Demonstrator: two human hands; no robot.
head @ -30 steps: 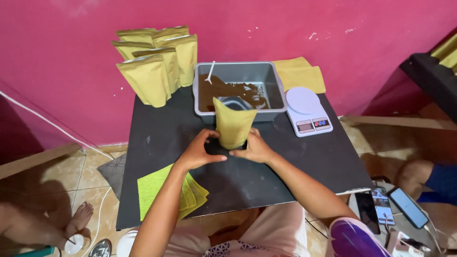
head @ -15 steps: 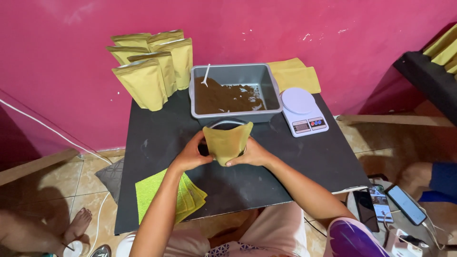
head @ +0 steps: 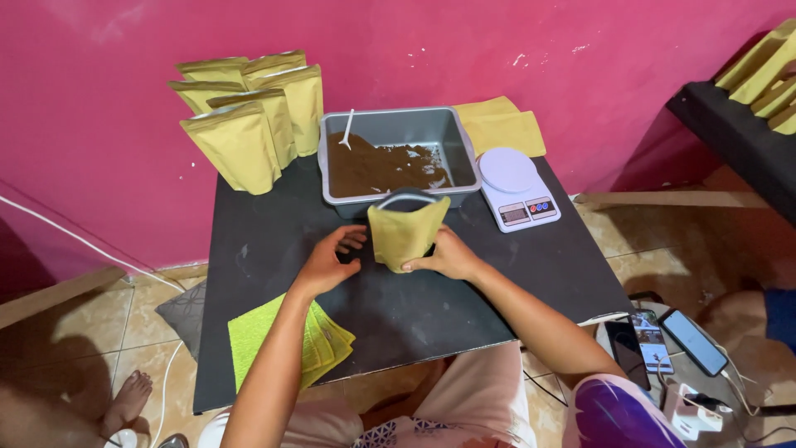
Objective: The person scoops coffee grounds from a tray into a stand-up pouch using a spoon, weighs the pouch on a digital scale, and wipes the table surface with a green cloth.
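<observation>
Pink wall behind a black worktop: pouch being opened.
Right hand grips the open yellow pouch; left hand released beside it; near the powder tub, it looks ready for scooping.

Taking the grey rectangular plastic tub of brown powder as landmark: one such tub, with one white plastic spoon standing in it. To its left stand five filled mustard-yellow stand-up pouches. Just in front of it is one open mustard-yellow pouch. To its right sits one white round-topped kitchen scale. Behind it, right, flat empty yellow pouches lie stacked; their number cannot be told.
</observation>
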